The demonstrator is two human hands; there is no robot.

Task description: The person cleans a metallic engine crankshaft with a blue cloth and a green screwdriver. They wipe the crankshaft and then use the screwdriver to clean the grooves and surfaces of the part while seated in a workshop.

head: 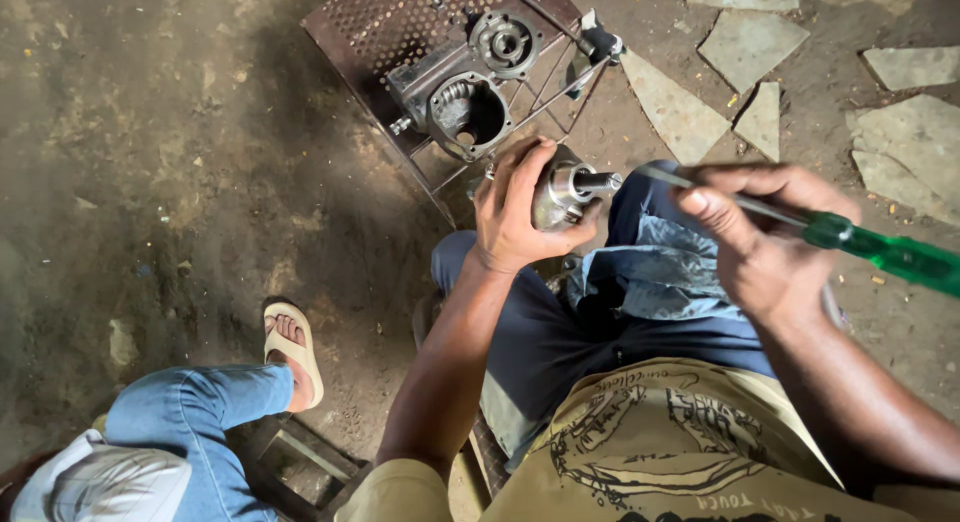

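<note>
Above the lap, left hand [515, 207] fingers grip a metal part [562, 192]; right hand [765, 237] clasps a screwdriver [880, 250].

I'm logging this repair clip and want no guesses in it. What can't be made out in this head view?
- Metal part: near side hidden by the left hand.
- Green-handled screwdriver: handle end cut off by right edge; shaft partly behind right hand.
- Housing bore: inside too dark.
- Seated person: cropped at the bottom edge.

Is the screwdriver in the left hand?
No, the right hand holds the green-handled screwdriver; the left hand grips a metal part.
</note>
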